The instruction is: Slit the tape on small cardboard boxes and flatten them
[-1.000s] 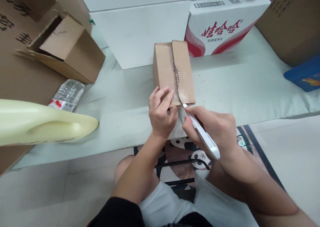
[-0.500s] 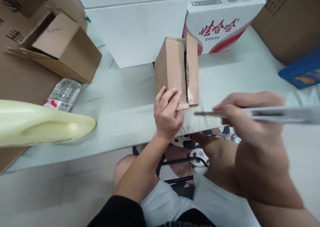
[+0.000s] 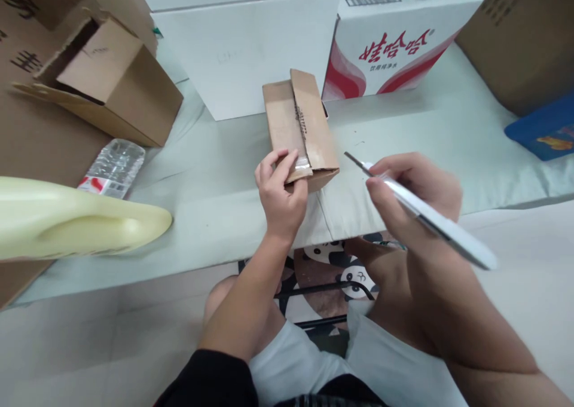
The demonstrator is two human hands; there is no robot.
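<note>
A small brown cardboard box (image 3: 283, 114) rests on the pale green cloth-covered surface, its top seam slit and one flap slightly raised. My left hand (image 3: 282, 195) grips the near end of this box, fingers on the top and thumb at the near edge. A white utility knife (image 3: 419, 213) is in my right hand (image 3: 417, 192), its blade extended and pointing toward the box. The blade tip is apart from the cardboard, a little to the right of it.
A white carton (image 3: 255, 54) and a red-and-white carton (image 3: 394, 48) stand behind. An open brown box (image 3: 130, 90), a clear plastic bottle (image 3: 117, 165) and a pale yellow plastic object (image 3: 89, 219) lie left. A blue package (image 3: 545, 126) sits right on the cloth surface (image 3: 215, 204).
The small box has tilted and shifted left under my left hand. My right hand has moved left, and the knife has turned, its blade now angled up toward the box.
</note>
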